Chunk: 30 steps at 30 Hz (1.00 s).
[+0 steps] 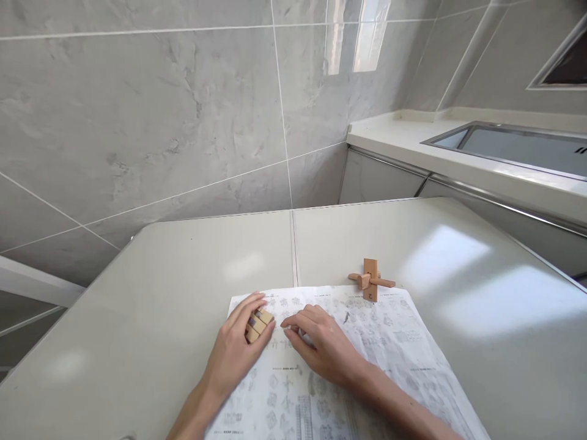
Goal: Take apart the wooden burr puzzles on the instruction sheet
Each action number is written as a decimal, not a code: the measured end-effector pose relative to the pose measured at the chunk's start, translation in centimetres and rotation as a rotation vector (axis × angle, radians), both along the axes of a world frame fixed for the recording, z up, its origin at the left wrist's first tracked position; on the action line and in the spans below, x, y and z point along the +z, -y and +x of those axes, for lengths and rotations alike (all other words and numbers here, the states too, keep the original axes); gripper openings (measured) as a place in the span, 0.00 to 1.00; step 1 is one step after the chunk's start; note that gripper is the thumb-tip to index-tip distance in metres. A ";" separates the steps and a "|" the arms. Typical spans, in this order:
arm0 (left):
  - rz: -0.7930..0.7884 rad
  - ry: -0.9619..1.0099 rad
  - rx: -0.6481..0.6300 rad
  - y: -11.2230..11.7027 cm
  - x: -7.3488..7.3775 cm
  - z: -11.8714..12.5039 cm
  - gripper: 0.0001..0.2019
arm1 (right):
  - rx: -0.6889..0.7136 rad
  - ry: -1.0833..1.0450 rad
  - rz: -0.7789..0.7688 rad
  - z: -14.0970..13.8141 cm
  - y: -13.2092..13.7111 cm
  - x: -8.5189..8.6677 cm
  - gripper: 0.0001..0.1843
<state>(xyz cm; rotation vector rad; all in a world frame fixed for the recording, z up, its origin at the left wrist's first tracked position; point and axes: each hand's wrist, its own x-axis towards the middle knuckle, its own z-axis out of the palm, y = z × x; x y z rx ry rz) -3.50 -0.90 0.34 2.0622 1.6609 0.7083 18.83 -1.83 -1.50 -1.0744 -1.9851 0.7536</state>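
Observation:
My left hand [238, 339] is wrapped around a small light-wood block puzzle [260, 322], made of several pieces with grooves between them. Part of the puzzle is hidden by my fingers and thumb. Just to its right, my right hand [316, 336] hovers over or rests on the paper, fingers loosely curled and the thumb a little apart from them. Nothing shows between its fingertips. Beneath both hands lies a large printed sheet [293, 382] with rows of small puzzle drawings. A brown wooden cross-shaped puzzle [370, 281], marked with a 2, stands at the sheet's far edge.
The sheet lies on a pale glossy table [137, 324] with a seam down its middle. Behind is a grey tiled wall [183, 110]. At the right stands a white counter [389, 131] with an inset sink or glass panel [513, 146].

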 end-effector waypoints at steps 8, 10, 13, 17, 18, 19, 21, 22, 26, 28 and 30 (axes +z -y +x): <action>0.021 -0.022 0.073 -3.3 0.3 -2.3 0.21 | 0.001 0.004 -0.003 0.0 -0.1 -0.2 0.10; 0.052 -0.053 0.060 -3.4 0.4 -2.4 0.22 | -0.008 -0.009 -0.005 0.0 -0.1 0.0 0.10; 0.149 -0.099 0.017 -3.3 0.8 -2.0 0.22 | -0.038 -0.067 -0.060 0.0 -0.2 0.1 0.10; 0.169 -0.034 -0.043 -2.8 1.6 0.2 0.21 | -0.087 -0.276 -0.251 0.5 -0.7 0.4 0.13; 0.152 -0.007 -0.055 -2.8 1.7 1.0 0.20 | -0.094 -0.352 -0.309 0.7 -0.9 0.5 0.14; 0.128 0.025 -0.073 -2.8 1.8 1.9 0.19 | -0.095 -0.432 -0.371 0.9 -1.0 0.6 0.16; 0.071 0.107 -0.084 -2.9 1.9 3.7 0.18 | -0.084 -0.603 -0.497 1.3 -1.4 0.7 0.19; 0.048 0.161 -0.093 -3.1 1.9 4.6 0.17 | -0.077 -0.689 -0.559 1.6 -1.6 0.7 0.20; -0.064 0.478 -0.146 -3.7 1.5 7.5 0.15 | -0.077 -0.972 -0.727 2.3 -2.4 0.3 0.22; -0.190 0.707 -0.128 -3.9 1.2 8.2 0.15 | -0.078 -1.053 -0.765 2.6 -2.7 0.0 0.22; -0.306 0.860 -0.139 -4.0 0.9 8.4 0.15 | -0.074 -1.114 -0.780 2.8 -3.0 -0.1 0.22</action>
